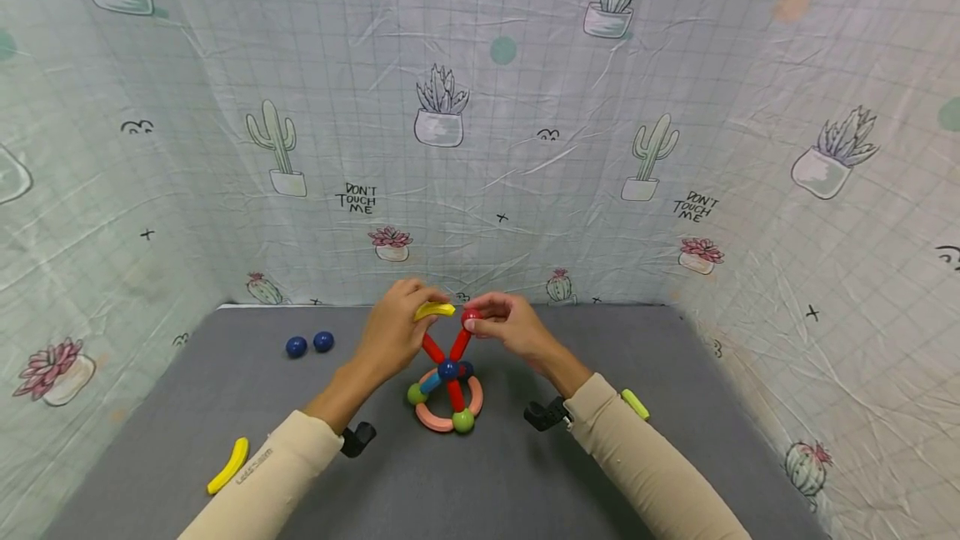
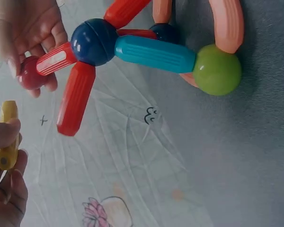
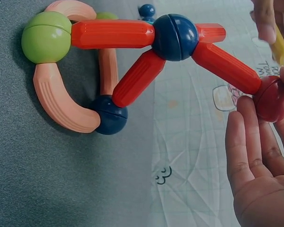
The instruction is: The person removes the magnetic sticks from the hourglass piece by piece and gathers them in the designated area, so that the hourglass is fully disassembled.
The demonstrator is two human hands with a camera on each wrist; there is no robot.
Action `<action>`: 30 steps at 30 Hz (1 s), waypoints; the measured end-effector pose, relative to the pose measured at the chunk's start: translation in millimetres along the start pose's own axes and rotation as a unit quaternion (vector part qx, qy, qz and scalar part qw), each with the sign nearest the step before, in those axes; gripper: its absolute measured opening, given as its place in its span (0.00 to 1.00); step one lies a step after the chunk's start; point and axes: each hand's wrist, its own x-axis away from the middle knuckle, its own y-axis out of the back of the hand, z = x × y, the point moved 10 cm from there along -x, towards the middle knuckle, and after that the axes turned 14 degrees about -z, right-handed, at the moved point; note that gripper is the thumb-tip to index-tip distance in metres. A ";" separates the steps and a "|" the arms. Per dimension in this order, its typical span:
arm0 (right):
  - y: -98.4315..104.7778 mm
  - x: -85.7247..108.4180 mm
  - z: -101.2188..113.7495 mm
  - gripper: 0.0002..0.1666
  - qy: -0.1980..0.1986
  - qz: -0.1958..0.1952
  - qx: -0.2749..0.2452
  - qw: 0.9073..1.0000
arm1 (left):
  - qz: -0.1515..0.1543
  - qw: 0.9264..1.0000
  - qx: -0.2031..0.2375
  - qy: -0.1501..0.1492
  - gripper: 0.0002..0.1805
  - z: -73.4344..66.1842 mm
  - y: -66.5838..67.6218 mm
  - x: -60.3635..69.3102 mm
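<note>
A structure of toy rods and balls stands on the grey table. Its base is a ring of curved salmon rods (image 3: pixel 61 101) with green balls (image 1: pixel 462 421) and a dark blue ball (image 3: pixel 111 115). Straight red rods (image 3: pixel 112 34) and a light blue rod (image 2: pixel 154 54) rise to a blue center ball (image 1: pixel 447 370), from which two more red rods slant upward. My right hand (image 1: pixel 517 329) pinches the red ball (image 3: pixel 273 99) at the tip of the right one. My left hand (image 1: pixel 396 323) pinches a curved yellow rod (image 1: pixel 435 310) near the bare end of the left red rod (image 2: pixel 75 99).
Two loose blue balls (image 1: pixel 297 347) lie at the back left of the table. A curved yellow rod (image 1: pixel 228 467) lies at the front left, and a yellow-green rod (image 1: pixel 635 404) lies beside the right sleeve. A cactus-print sheet (image 1: pixel 480 215) hangs behind and along the sides.
</note>
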 end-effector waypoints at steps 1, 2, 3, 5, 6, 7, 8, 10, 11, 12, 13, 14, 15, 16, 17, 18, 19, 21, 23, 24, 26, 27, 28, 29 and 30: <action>0.0 0.1 0.2 0.19 0.000 0.000 0.000 1.000 | -0.004 1.000 0.008 0.007 0.14 1.4 3.5 1.8; 0.1 0.1 0.4 0.18 -0.001 -0.001 0.000 1.000 | -0.008 1.000 0.016 0.014 0.14 2.5 7.5 4.0; 0.1 -0.1 0.6 0.18 -0.001 -0.001 0.000 1.000 | -0.013 0.999 0.023 0.020 0.14 3.8 11.4 6.5; 0.2 -0.4 0.6 0.18 -0.003 -0.001 0.002 1.000 | -0.020 0.999 0.029 0.028 0.14 6.6 19.2 12.7; 0.2 -0.6 0.4 0.18 -0.004 -0.001 0.002 1.000 | -0.022 0.999 0.031 0.033 0.14 8.4 22.9 16.4; 0.4 -0.9 -0.1 0.18 -0.007 -0.001 0.003 1.000 | -0.023 0.999 0.029 0.036 0.14 10.3 26.4 20.6; 0.5 -1.4 -0.4 0.18 -0.007 -0.001 0.003 1.000 | -0.025 0.998 0.027 0.042 0.14 12.2 30.0 24.9; 0.7 -1.7 -0.9 0.18 -0.009 -0.001 0.004 1.000 | -0.027 0.998 0.019 0.051 0.14 17.3 36.7 34.5; 0.8 -1.7 -1.1 0.19 -0.010 -0.001 0.004 1.000 | -0.027 0.998 0.016 0.057 0.14 20.7 39.7 39.6; 0.9 -1.7 -1.0 0.19 -0.009 -0.001 0.005 1.000 | -0.028 0.998 0.013 0.063 0.14 24.3 42.8 44.8; 1.0 -1.5 -0.8 0.19 -0.009 0.000 0.004 1.000 | -0.028 0.997 0.009 0.068 0.14 27.8 45.8 50.0; 0.9 -1.4 -0.7 0.19 -0.008 0.000 0.003 1.000 | -0.029 0.997 0.007 0.072 0.14 31.6 48.8 55.4; 1.0 -0.9 -0.2 0.18 -0.009 0.001 0.002 1.000 | -0.029 0.997 0.003 0.076 0.14 35.5 51.4 60.9; 0.8 -0.9 -0.1 0.18 -0.007 0.001 0.000 1.000 | -0.024 0.996 -0.001 0.083 0.14 39.5 53.9 66.4; 0.8 -0.7 0.0 0.18 -0.007 0.002 -0.002 1.000 | -0.019 0.996 -0.003 0.088 0.14 43.0 56.6 71.6; 0.6 -0.7 0.1 0.18 -0.006 0.002 -0.004 1.000 | -0.012 0.995 -0.006 0.096 0.14 47.0 59.0 77.1; 0.3 -0.8 0.0 0.18 -0.005 0.003 -0.005 1.000 | -0.006 0.995 -0.009 0.104 0.14 51.1 61.6 82.6; -0.4 -0.9 -0.3 0.18 -0.003 0.004 -0.006 1.000 | 0.009 0.993 -0.013 0.121 0.15 59.3 66.8 93.9; -0.9 -1.0 -0.9 0.18 -0.002 0.004 -0.006 1.000 | 0.024 0.990 -0.012 0.135 0.15 67.4 71.6 105.4; -1.0 -0.9 -1.0 0.19 -0.002 0.004 -0.006 1.000 | 0.031 0.989 -0.014 0.144 0.15 72.2 73.4 111.4; -1.1 -0.5 -0.8 0.18 -0.003 0.004 -0.007 1.000 | 0.042 0.987 -0.022 0.155 0.16 80.5 77.3 122.5; -1.1 -0.4 -0.7 0.18 -0.003 0.003 -0.007 1.000 | 0.047 0.986 -0.026 0.161 0.16 84.9 78.7 128.0; -1.0 -0.1 -0.7 0.18 -0.004 0.002 -0.008 1.000 | 0.053 0.984 -0.033 0.167 0.16 89.3 79.8 133.4; -0.7 0.3 -0.5 0.18 -0.005 0.001 -0.007 1.000 | 0.059 0.982 -0.042 0.173 0.17 93.9 80.7 138.4; -0.7 0.6 -0.4 0.18 -0.004 0.000 -0.005 1.000 | 0.066 0.980 -0.050 0.182 0.17 98.6 81.3 143.5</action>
